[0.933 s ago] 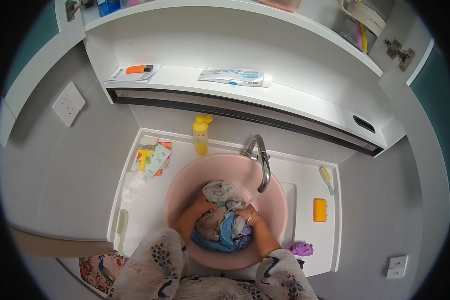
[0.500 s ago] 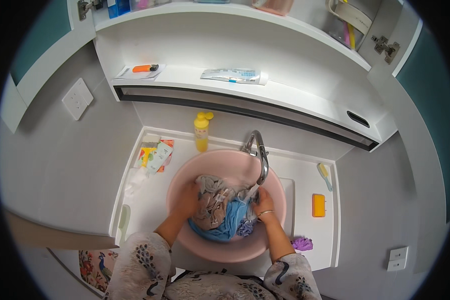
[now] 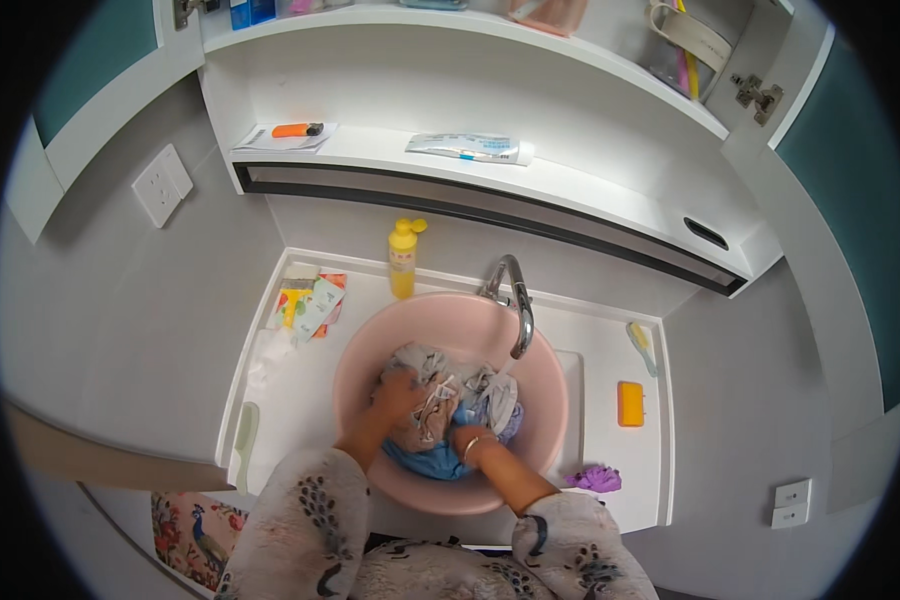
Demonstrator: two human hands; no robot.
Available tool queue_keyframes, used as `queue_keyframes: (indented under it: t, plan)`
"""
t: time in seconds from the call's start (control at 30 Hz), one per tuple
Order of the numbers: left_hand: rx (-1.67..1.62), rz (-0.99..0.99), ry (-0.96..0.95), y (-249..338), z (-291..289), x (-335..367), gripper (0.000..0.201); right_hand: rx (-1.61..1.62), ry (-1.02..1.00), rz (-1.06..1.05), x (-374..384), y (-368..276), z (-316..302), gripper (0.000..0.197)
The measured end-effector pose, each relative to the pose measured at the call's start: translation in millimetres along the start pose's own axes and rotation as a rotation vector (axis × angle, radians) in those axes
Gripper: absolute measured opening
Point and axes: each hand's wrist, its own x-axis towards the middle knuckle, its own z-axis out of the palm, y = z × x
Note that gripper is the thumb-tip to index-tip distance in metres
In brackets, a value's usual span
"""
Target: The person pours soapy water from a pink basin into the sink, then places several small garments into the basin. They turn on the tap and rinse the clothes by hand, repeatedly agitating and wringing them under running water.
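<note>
A round pink basin (image 3: 362,345) holds wet clothes under the faucet (image 3: 520,310), from which a thin stream runs. In it lie a brown cloth (image 3: 436,415), a blue cloth (image 3: 428,462), a grey cloth (image 3: 420,358) and a white-and-lavender cloth (image 3: 490,388). My left hand (image 3: 398,392) rests on the brown cloth at the basin's left side, its fingers laid over the fabric. Near the middle, my right hand (image 3: 470,440), with a bracelet at the wrist, is closed on the blue cloth; its fingertips are partly hidden in the folds.
Behind the basin stands a yellow bottle (image 3: 402,262) with its cap flipped up. Packets (image 3: 318,308) and a pale green comb-like item (image 3: 247,440) lie left. To the right are a brush (image 3: 641,348), an orange block (image 3: 630,404) and a purple scrunchie (image 3: 595,479). A shelf (image 3: 590,185) overhangs the back.
My right hand has moved left and nearer me, from under the stream to the blue cloth. My left hand has shifted slightly right onto the brown cloth. The view has tilted a little.
</note>
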Motion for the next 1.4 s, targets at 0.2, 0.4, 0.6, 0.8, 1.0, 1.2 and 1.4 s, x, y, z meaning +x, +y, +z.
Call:
queue_keyframes:
  t: [0.2,0.4,0.6,0.8,1.0,1.2,1.4]
  plan:
    - [-0.166,-0.165,0.277,-43,31,30,0.066,0.315,-0.029,-0.239,-33,32,24,0.029]
    - [-0.361,-0.146,0.192,-70,69,45,0.082,0.523,0.369,0.286,-45,68,-29,0.041]
    - [-0.711,-0.064,0.150,-47,78,74,0.070,0.599,0.546,0.540,18,88,-18,0.057]
    - [-0.513,-0.148,-0.379,-17,58,90,0.050,0.531,0.251,0.277,37,107,-5,0.053]
    - [-0.225,0.066,-0.122,-1,22,66,0.057,0.455,0.455,0.314,-2,78,-51,0.043]
    - [0.257,0.085,-0.232,-17,32,24,0.069,0.577,0.652,0.249,8,106,-12,0.040]
    - [0.498,-0.095,-0.315,1,21,-22,0.071,0.670,0.606,0.203,-12,88,-39,0.038]
